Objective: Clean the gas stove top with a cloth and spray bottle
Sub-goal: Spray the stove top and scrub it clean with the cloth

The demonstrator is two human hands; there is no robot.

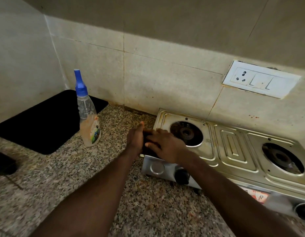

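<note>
right hand grip wide, pressing dark cloth on embossed steel stove; left hand grip unclear.

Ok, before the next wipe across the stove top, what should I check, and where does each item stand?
1. Cloth held: ok. The left hand grips the dark cloth, and the right hand presses on it at the stove left edge.
2. Spray bottle out of the path: ok. It stands upright on the counter, left of the stove.
3. Flames out: ok. None is visible at the left burner or the right burner.
4. Knob at off: cannot tell.
5. Surface sprayed: cannot tell.
</note>
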